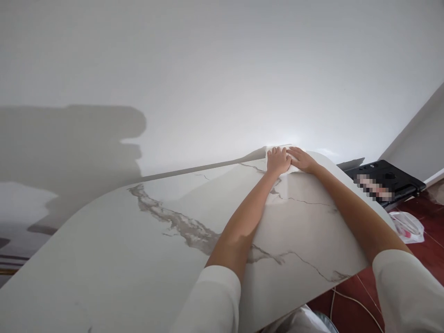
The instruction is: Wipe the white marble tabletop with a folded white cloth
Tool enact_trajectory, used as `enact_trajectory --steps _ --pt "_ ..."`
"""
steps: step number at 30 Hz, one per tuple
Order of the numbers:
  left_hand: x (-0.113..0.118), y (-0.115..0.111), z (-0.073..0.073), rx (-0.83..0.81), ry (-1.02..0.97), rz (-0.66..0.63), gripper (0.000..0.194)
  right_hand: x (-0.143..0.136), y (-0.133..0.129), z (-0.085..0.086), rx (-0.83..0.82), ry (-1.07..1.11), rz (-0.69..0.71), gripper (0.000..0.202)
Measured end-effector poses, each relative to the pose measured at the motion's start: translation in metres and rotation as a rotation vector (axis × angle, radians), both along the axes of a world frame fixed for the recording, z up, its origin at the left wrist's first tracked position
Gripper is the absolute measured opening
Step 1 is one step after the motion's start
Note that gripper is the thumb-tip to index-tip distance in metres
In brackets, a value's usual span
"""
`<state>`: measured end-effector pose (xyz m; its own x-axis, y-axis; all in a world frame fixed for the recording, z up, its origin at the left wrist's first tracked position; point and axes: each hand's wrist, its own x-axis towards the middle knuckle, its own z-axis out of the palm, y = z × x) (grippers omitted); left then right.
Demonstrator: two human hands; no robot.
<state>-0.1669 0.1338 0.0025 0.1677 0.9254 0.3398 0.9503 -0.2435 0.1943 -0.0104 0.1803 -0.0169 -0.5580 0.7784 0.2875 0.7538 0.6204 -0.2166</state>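
Observation:
Both hands are at the far edge of a white table [166, 263] with grey-brown marble veining, close to the wall. My left hand [278, 161] presses down on a white cloth [294, 168], its fingers bent over the folds. Close beside it, my right hand [304, 161] lies on the cloth's right part with fingers stretched out towards the left hand. The fingertips of the two hands nearly meet. Parts of the cloth are hidden under the palms.
A pale wall [222, 74] runs behind the table and carries dark shadows at left. On the right, a black flat object [404, 178], partly blurred out, stands beyond the table edge. A plastic bag [408, 226] and a pale cable [359, 300] lie on the red floor [430, 249].

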Motion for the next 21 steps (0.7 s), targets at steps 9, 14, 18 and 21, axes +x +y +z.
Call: enact_trajectory --steps 9,14,18,21 --pt "0.035 0.01 -0.003 0.005 -0.006 0.034 0.04 0.029 0.003 0.005 -0.088 0.013 -0.078 0.059" --pt "0.054 0.007 -0.002 0.012 -0.03 0.01 0.041 0.049 0.0 0.006 -0.088 0.012 -0.11 0.056" --pt "0.06 -0.007 -0.002 0.005 -0.02 -0.032 0.045 0.059 -0.014 0.003 -0.054 -0.023 -0.112 0.056" --pt "0.069 -0.027 -0.002 0.018 -0.009 -0.06 0.046 0.073 -0.035 -0.002 -0.008 -0.051 -0.108 0.058"
